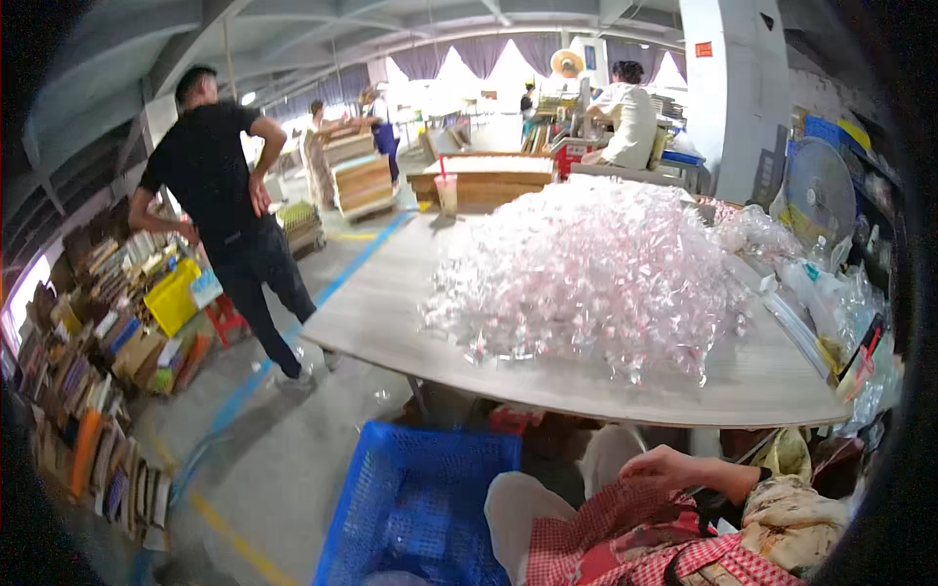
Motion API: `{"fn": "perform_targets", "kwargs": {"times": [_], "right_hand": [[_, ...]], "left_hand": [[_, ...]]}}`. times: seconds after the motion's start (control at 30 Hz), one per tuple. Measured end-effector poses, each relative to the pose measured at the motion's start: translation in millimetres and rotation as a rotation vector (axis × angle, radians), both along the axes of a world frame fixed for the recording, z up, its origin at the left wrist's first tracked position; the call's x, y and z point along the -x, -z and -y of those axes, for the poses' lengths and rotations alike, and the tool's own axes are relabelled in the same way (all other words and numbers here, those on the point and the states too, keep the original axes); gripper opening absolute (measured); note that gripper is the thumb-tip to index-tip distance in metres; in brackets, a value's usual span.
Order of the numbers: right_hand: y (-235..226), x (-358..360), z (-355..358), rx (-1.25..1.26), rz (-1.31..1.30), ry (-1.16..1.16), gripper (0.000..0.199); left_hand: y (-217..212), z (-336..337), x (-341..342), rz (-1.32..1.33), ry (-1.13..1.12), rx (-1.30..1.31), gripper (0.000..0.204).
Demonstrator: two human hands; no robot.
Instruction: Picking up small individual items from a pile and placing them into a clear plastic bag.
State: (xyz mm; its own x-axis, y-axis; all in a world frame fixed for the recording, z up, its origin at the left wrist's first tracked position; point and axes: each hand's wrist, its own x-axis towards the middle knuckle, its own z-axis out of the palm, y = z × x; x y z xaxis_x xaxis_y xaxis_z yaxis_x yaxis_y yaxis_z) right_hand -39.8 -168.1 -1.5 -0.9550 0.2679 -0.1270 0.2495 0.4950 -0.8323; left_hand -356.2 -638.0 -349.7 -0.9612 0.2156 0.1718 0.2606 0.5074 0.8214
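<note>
Red-and-white checked cloth (625, 537) is bunched in your lap at about 5 o'clock in the head view, and your right hand (674, 467) rests right on its upper edge, knuckles up and fingers curled down into the fabric. Can't tell if you've really got a pinch of it or are only touching. The sleeve behind that hand is a cream floral print. Your left hand isn't in view at all.

Checks on the cloth are small, with a plain darker red patch in the middle, and it sits rumpled in folds just below the edge of the pale grey wood-look table (391, 313).

Up on the table, toward 1 o'clock from your hand, there's a big heap of clear crinkly plastic wrappers with pink bits (586, 269), covering most of the right half. A clear cup with a red straw (447, 190) stands at the far edge, around 11 o'clock from the heap.

At 7 o'clock from your hand sits a blue plastic mesh basket (420, 503) on the floor, touching the cloth's left side as far as I can see. A yellow plastic bin (172, 296) sits way off at 9 o'clock among stacked cardboard. High at 1 o'clock a small orange rectangular sign (703, 49) is stuck on the white pillar.
</note>
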Motion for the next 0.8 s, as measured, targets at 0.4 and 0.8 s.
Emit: {"fn": "perform_targets", "kwargs": {"times": [0.4,0.8], "right_hand": [[-48,-51,-24,0.016,-0.125,0.252,0.017],[-131,-259,-118,-0.52,0.084,1.01,0.019]], "left_hand": [[-206,-187,25,-0.304,0.32,-0.024,0.02],[-364,-391,-94,-0.645,0.982,-0.189,0.017]]}}
